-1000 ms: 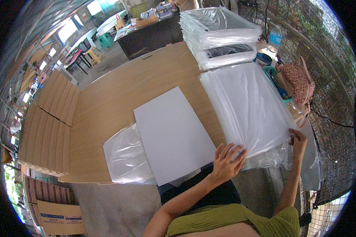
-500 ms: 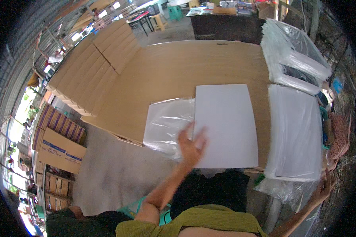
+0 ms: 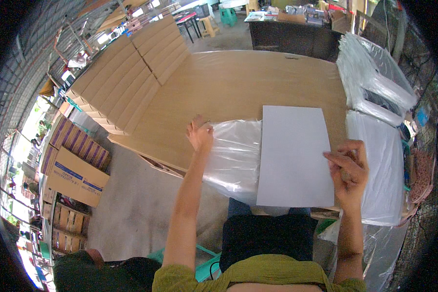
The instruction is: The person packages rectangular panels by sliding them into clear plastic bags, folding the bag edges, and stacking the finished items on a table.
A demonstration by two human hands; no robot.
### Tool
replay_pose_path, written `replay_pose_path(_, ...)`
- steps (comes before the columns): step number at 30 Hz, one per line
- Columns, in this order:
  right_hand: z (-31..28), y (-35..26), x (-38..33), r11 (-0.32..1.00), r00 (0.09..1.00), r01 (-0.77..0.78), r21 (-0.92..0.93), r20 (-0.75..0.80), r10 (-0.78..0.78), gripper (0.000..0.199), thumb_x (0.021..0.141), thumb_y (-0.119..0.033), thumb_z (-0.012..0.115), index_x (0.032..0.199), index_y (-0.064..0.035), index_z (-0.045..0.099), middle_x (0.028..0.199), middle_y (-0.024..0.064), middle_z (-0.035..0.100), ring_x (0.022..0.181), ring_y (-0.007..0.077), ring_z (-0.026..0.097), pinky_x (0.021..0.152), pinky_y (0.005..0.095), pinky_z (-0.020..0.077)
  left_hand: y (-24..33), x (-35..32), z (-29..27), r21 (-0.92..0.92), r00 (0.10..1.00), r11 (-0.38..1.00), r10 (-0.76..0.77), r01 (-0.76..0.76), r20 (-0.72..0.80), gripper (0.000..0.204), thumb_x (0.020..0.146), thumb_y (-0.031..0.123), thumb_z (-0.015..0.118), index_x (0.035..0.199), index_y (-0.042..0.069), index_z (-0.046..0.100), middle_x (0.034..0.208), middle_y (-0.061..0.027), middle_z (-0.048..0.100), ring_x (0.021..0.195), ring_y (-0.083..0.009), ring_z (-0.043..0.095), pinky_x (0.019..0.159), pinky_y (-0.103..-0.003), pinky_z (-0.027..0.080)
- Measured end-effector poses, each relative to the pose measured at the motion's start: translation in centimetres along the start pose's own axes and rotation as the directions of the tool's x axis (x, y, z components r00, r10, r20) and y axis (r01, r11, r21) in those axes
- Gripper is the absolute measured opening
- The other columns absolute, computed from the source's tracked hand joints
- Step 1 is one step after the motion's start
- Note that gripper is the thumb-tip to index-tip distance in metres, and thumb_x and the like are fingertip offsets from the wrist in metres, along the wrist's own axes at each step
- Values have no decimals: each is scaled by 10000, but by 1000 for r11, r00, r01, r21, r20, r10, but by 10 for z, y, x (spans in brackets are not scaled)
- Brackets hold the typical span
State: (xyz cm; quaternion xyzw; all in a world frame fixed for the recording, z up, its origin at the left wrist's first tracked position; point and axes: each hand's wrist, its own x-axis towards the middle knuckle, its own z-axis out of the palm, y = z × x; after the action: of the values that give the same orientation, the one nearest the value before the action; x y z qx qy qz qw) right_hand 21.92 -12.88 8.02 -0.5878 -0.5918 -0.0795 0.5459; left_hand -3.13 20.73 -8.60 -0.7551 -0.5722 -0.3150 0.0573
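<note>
A stack of white sheets or boards (image 3: 296,160) lies on the brown tabletop in front of me. Clear plastic, like a flat bag (image 3: 236,153), extends from its left edge and hangs over the table's front edge. At the plastic's far left corner is my left hand (image 3: 200,135), its fingers closed in a pinch on the film. My right hand (image 3: 349,171) hovers by the right edge of the white stack, fingers bent and apart, with nothing visible in them. Whether a fingertip touches the stack I cannot tell.
Flat brown cartons (image 3: 126,73) form a tall stack at the table's left. A pile of clear plastic bags (image 3: 374,165) lies to the right, more bundled plastic (image 3: 374,80) behind it. A person's dark-clothed leg (image 3: 107,270) shows at lower left, near a green stool (image 3: 207,260).
My left hand has moved left and away from me, from the stack's edge to the plastic's corner. My right hand has come from the far right to beside the white stack. The view has shifted slightly.
</note>
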Motion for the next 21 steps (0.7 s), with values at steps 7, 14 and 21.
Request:
replay_pose_path(7,92,7,46,984,943,114,136,297,-151,258,675,27,673,899,-100,683,904,106,560,804,255,566,700,341,465,-18,16,-42,-741,961,618,-106,264,255,496,695,39,727,1124,83,481,942,-76,654,834,-232,640,713,-330,488)
replay_pose_path(14,231,69,94,967,874,27,253,463,-145,206,724,-113,697,917,-68,639,887,90,632,917,281,572,828,379,436,43,29,-118,-664,965,744,218,-66,148,657,713,-49,677,1285,80,382,931,-71,678,801,-188,664,701,-300,502)
replay_pose_path(21,275,90,105,921,800,-177,347,595,-70,139,712,-41,695,839,-42,637,847,105,634,765,225,595,660,328,469,62,24,-112,-820,959,570,257,-51,120,729,695,-56,700,1331,80,369,800,-78,657,757,-143,645,677,-264,503)
